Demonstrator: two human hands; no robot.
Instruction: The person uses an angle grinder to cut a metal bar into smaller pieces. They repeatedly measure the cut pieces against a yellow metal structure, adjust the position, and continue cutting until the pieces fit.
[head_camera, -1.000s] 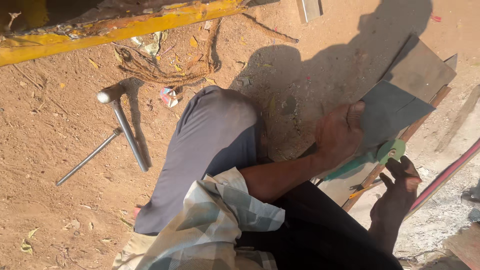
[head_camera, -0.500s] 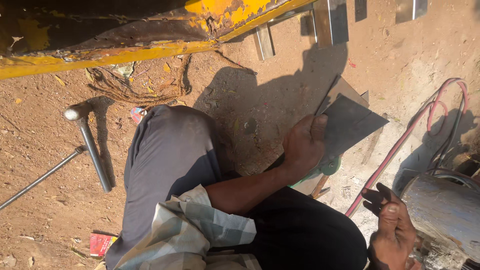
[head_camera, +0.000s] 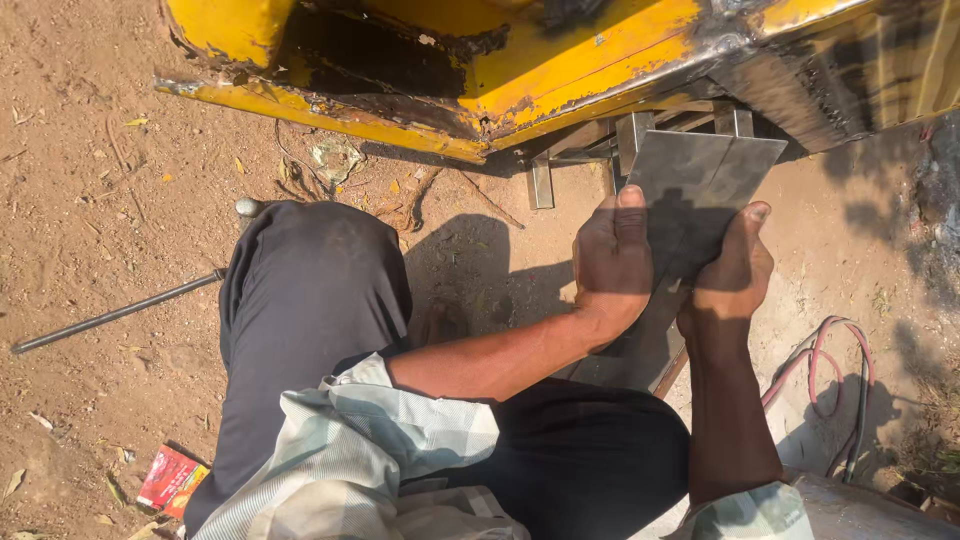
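One flat metal plate (head_camera: 700, 190) is in hand, held by two hands: the left hand (head_camera: 612, 262) clamps its lower left edge, thumb up along the face, and the right hand (head_camera: 735, 272) pinches its lower right edge, so each grip is closed on the plate. It is held up in front of the person, just below the yellow vehicle body (head_camera: 480, 70) and over the bare dirt ground (head_camera: 90, 200). Its long axis seems to run from the hands up and away toward the yellow metal, tilted slightly to the right (shadow makes the lower end hard to trace). The plate is grey, dull, roughly rectangular, with straight edges and a sunlit upper corner. One long steel rod (head_camera: 115, 313) lies at left, one red packet (head_camera: 168, 480) near the knee, and red and black hoses (head_camera: 830, 380) curl at right.
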